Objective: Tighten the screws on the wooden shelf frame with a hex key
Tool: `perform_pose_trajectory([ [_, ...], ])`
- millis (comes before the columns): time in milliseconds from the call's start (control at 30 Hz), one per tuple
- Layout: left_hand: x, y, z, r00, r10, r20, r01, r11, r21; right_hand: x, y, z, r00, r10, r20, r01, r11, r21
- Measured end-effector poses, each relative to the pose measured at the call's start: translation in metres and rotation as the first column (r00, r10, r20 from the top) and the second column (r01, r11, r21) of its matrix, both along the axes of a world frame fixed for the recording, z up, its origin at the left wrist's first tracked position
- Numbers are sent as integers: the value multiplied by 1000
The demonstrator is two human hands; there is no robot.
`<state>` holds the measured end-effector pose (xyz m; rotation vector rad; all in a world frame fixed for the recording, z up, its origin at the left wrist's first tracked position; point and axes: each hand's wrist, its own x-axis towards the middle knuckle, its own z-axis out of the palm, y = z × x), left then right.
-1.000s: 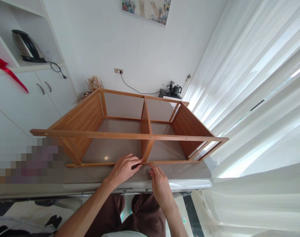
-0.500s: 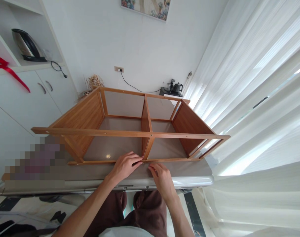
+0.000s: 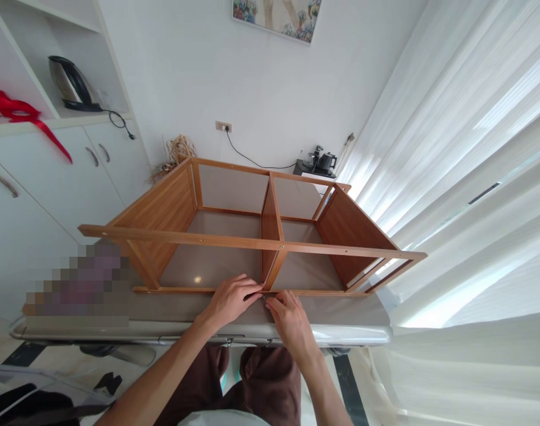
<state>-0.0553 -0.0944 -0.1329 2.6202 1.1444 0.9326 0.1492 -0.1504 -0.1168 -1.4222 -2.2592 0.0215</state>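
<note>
A wooden shelf frame (image 3: 234, 239) lies on a grey-brown tabletop (image 3: 181, 307), with panels at both ends and a divider (image 3: 270, 231) in the middle. At the foot of that divider, my left hand (image 3: 234, 302) has its thumb and fingers closed around the near lower rail (image 3: 176, 290). My right hand (image 3: 292, 322) is just to the right, thumb and fingers pinched together close to the same joint. Something tiny shows at its fingertips, too small to name. The two hands' fingertips almost meet.
A blurred-out patch (image 3: 83, 281) covers the table's left end. White cabinets (image 3: 43, 171) stand at left, holding a kettle (image 3: 72, 83) and a red ribbon (image 3: 25, 112). White curtains (image 3: 465, 177) hang at right. A black kettle (image 3: 327, 161) stands beyond the frame.
My right hand has moved slightly left and up, bringing its pinched fingertips to the joint beside my left hand. The whole view has shifted a little; the frame appears still.
</note>
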Motion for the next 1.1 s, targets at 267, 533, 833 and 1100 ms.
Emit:
perform_pose_trajectory([
  [267, 0, 0, 2, 1000, -5, 22, 6, 1000, -4, 3, 0, 0, 997, 13, 75, -15, 999, 35],
  [533, 0, -1, 1, 1000, -8, 14, 9, 1000, -20, 0, 1, 6, 984, 16, 176, -21, 999, 25],
  [833, 1, -3, 5, 999, -10, 34, 10, 1000, -10, -1, 0, 4, 985, 29, 169, -40, 997, 62],
  [1100, 2, -3, 5, 1000, 2, 9, -2, 1000, -27, 1, -1, 4, 985, 45, 164, -55, 997, 57],
])
